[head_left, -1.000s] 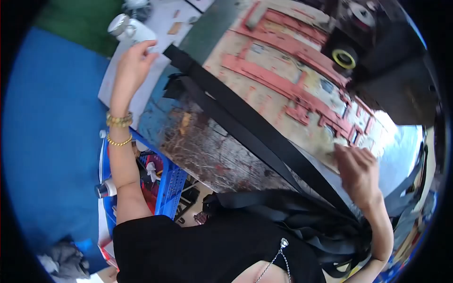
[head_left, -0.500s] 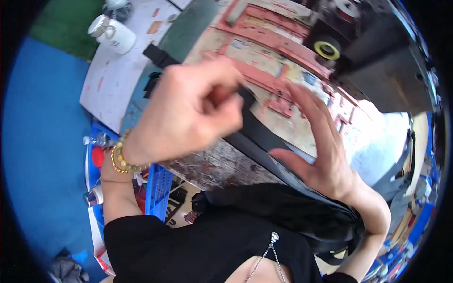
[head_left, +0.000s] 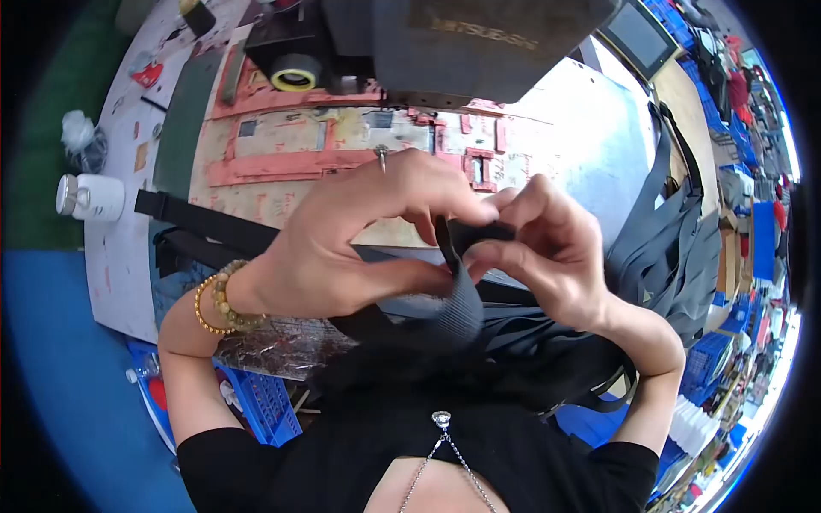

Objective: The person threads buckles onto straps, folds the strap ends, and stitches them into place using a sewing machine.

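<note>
Both hands meet over the front of the work table, pinching a black webbing strap (head_left: 462, 303) that folds and loops down between them. My left hand (head_left: 351, 235) has thumb and fingers closed on the strap's fold. Close beside it, my right hand (head_left: 552, 252) pinches a short dark end of the strap between thumb and fingers. Another black strap (head_left: 209, 224) lies across the table to the left, partly behind my left hand. More black straps are bunched below the hands, against the body.
A dark machine head (head_left: 462, 43) overhangs the table beyond the hands. Under it lies a board with pink strips (head_left: 291, 164). A white bottle (head_left: 90, 197) stands at the left, a blue basket (head_left: 261, 402) below. Grey-black straps (head_left: 663, 248) hang at the right.
The hands were apart and have come together, now with the strap folded between their fingers. The view has turned, bringing the machine head to the middle and the hanging straps into sight.
</note>
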`<state>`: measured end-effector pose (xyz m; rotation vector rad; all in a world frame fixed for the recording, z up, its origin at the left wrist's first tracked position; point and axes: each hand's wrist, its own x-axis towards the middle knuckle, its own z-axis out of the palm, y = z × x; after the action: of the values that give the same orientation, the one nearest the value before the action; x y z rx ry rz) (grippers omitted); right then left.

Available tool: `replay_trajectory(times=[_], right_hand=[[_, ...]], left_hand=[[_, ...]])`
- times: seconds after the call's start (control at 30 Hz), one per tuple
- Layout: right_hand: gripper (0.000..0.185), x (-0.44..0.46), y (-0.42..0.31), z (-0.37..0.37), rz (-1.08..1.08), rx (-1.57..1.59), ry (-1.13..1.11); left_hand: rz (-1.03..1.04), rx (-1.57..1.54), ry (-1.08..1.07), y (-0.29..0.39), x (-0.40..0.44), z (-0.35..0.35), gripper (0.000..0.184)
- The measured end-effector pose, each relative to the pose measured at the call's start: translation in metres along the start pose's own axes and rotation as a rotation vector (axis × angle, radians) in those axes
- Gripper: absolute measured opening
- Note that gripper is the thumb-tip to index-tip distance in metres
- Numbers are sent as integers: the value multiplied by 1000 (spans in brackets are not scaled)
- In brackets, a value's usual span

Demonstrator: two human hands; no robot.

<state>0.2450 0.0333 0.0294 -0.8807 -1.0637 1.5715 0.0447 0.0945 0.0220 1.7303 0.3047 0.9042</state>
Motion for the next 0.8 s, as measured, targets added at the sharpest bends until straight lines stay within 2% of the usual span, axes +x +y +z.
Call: replay_trajectory(times=[0.03, 0.17, 0.2, 0.33, 0.37, 0.5, 0.53, 0.67, 0.7, 0.8], right_hand=[[19, 0, 4, -3, -4, -1, 9], [20, 5, 26, -18, -280, -474, -69], [20, 6, 25, -19, -276, -470, -64], [21, 7, 11, -19, -142, -645, -121], [21, 7, 13, -21, -140, -641, -124], [22, 8, 25, -29, -125, -400, -156], [22, 8, 25, -27, -123, -396, -158], [21, 9, 18, -19, 71, -135, -50], [21, 10, 18, -19, 71, -137, -53], [18, 8, 16, -23, 104, -56, -64]], left_hand=[[2, -4, -9, 0, 2, 4, 42], [-371, -125, 252, 6, -5, 28, 44], [-378, -127, 248, 5, -5, 29, 44], [-120, 297, 91, 3, -11, 28, 39], [-125, 299, 92, 4, -13, 25, 39], [-488, 131, -169, 14, -12, 1, 36], [-492, 132, -167, 12, -13, 3, 36], [-31, 376, -22, -7, -15, 21, 25], [-30, 377, -19, -7, -14, 20, 25], [-184, -44, 1, -7, -12, 14, 25]])
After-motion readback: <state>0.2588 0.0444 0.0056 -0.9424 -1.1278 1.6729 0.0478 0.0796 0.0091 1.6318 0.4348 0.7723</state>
